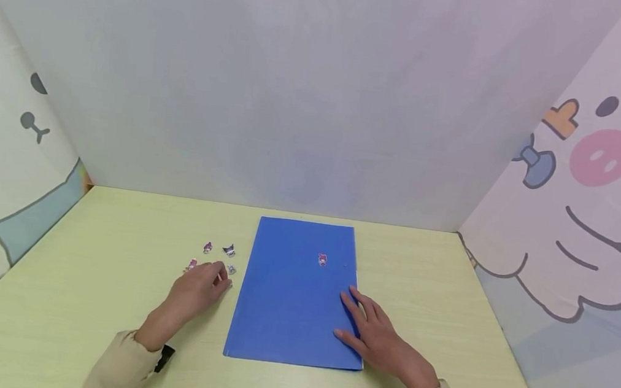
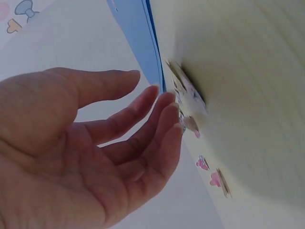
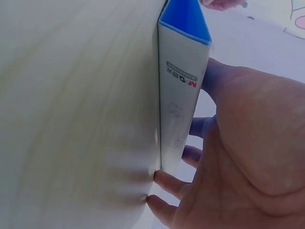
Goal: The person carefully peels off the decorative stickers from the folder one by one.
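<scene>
A blue file folder (image 1: 292, 306) lies flat on the table, its thick white spine (image 3: 177, 95) showing in the right wrist view. One small pink cartoon sticker (image 1: 322, 260) is on its upper part. Across the folder's right edge rests my right hand (image 1: 378, 340), fingers spread, some on the cover and some down at the table. My left hand (image 1: 198, 288) hovers left of the folder over several small cartoon stickers, among them a dark one (image 1: 229, 250) and a pink one (image 1: 191, 264). Its fingers bend loosely, thumb apart, near a sticker (image 2: 187, 88), with nothing held.
The pale yellow wooden table (image 1: 419, 277) extends around the folder. A light grey cloth wall (image 1: 297, 94) stands behind it. Cartoon-printed panels rise along the left and right sides.
</scene>
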Available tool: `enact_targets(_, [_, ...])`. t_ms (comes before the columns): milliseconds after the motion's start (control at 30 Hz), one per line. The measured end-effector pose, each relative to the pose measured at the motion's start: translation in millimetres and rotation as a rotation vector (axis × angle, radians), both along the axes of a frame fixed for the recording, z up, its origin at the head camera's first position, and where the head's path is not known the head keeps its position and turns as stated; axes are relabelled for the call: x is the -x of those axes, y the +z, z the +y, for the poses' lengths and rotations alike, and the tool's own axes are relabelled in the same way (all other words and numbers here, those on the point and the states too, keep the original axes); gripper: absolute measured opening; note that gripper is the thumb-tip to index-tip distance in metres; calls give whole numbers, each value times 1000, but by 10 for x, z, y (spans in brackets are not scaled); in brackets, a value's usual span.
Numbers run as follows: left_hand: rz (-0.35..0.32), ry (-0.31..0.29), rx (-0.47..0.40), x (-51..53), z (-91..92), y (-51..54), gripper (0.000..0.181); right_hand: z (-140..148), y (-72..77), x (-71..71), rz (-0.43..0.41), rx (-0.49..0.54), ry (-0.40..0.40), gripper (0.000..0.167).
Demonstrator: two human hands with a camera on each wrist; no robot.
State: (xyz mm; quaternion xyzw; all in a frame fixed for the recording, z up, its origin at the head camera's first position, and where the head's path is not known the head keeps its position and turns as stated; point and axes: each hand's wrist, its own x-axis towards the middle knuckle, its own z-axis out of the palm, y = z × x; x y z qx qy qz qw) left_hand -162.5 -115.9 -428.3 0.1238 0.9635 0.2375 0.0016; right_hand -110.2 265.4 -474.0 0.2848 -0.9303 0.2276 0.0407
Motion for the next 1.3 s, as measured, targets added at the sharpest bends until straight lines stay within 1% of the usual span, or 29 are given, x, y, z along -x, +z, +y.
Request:
enact_targets(33, [8, 1, -8, 18, 20, 1, 10, -12, 25, -2, -15, 18, -4, 67])
enact_targets(100, [29, -3, -23, 55, 59, -5, 9, -13, 12, 5, -5, -2, -6, 66])
enact_targets(133, [39, -7, -27, 71, 77, -8, 9, -19, 25, 3, -21, 14, -8, 66])
enact_targets(200, [51, -17, -43, 102, 111, -19, 8, -24, 23, 7, -37, 9, -11, 67])
enact_targets(333, [48, -28, -65, 160, 180, -40, 10, -42, 45, 8, -81, 14, -13, 68])
enact_targets(467, [44, -23, -72, 215, 257, -60, 13, -51, 53, 14, -93, -17, -19, 67])
enact_targets(633, [64, -36, -77, 289, 376, -82, 14, -70, 92, 20, -119, -48, -34, 67])
enact_targets(733, [80, -41, -89, 332, 449, -83, 14, -77, 96, 21, -136, -38, -40, 67])
enact_targets(800, [89, -42, -97, 359, 492, -88, 15, -72, 76, 23, -125, -18, -38, 67])
enact_targets(867, [103, -43, -106, 386, 532, -88, 15, -57, 36, 29, -86, -23, -32, 67])
enact_targets(967, [127, -44, -112, 423, 588, -97, 15, -37, -24, 40, -57, -6, -30, 68])
enact_targets(1033, [142, -45, -113, 451, 631, -104, 15, -22, -67, 53, -52, -10, -37, 69])
enact_targets(1100, [153, -46, -116, 478, 671, -110, 16, -13, -99, 66, -72, 7, -44, 71])
enact_targets(1133, [159, -48, -119, 492, 691, -112, 16, -7, -121, 74, -74, -2, -48, 71])
enact_targets(1300, [161, -49, -137, 546, 780, -115, 17, 1, -172, 96, -84, -25, -56, 71])
